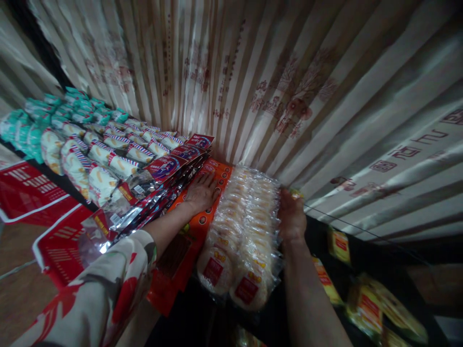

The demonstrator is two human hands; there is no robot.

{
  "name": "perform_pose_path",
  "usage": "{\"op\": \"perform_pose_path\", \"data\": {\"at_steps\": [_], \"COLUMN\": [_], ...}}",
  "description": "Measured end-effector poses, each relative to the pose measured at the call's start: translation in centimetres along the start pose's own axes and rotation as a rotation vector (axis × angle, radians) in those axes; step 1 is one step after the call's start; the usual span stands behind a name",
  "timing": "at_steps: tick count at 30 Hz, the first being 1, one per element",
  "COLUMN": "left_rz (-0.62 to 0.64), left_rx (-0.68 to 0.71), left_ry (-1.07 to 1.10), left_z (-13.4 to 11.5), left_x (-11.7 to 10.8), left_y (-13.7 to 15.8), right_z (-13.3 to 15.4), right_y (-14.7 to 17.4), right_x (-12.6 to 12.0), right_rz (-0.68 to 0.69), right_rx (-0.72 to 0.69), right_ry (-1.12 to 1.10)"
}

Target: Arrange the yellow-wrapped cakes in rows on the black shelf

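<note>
Two long rows of clear-wrapped round rice crackers [237,231] with red labels run toward the backdrop. My left hand [202,193] lies flat with its fingers spread on the orange packages [206,212], left of the crackers. Against the right side of the cracker rows, near their far end, rests my right hand [292,217]. Its fingers look stretched out along the wrappers, dim and partly blurred, and seem to hold nothing. A small yellow packet [297,193] shows just beyond that hand.
Overlapping dark and red bags [159,168] lie left of the orange packages. White striped packets [119,164] and green packets [36,135] fill the far left. Red baskets [61,246] stand in front. Yellow packs [365,303] lie on the black surface at right. Pleated printed fabric [275,72] rises behind.
</note>
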State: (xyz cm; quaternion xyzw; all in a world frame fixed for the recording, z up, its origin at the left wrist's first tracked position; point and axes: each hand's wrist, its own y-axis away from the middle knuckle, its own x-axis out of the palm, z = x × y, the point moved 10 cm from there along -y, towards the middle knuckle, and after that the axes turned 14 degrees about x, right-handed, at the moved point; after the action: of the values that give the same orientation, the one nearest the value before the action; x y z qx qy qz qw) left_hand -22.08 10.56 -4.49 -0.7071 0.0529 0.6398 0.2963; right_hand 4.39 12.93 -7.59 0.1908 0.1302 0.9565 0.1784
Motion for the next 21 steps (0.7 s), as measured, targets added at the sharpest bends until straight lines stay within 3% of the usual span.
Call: {"op": "perform_pose_path", "data": {"at_steps": [2,9,13,16,21], "left_rz": [-0.016,0.052,0.078,0.015,-0.081], "left_rx": [0.006,-0.016,-0.069,-0.116,-0.160], "left_ry": [-0.002,0.088,0.124,0.116,0.065], "left_z": [-0.1,0.0,-0.9,-2.4,-5.4], "left_x": [-0.2,-0.3,-2.5,-4.9,-6.8], "left_y": [0.0,-0.7,0.3,3.7,12.5], "right_z": [0.3,3.1,4.6,4.0,-3.4], "right_y": [0.8,4.7,10.2,16.4,25.0], "right_x": [-0.1,0.4,-0.7,0.0,5.8], "right_rz": [-0.029,0.007,-0.083,-0.023,0.340], "right_rx": [0.034,-0.095,-0.250,-0.339,-0.314], "right_ry": [-0.015,0.025,0.037,0.138,0.645]}}
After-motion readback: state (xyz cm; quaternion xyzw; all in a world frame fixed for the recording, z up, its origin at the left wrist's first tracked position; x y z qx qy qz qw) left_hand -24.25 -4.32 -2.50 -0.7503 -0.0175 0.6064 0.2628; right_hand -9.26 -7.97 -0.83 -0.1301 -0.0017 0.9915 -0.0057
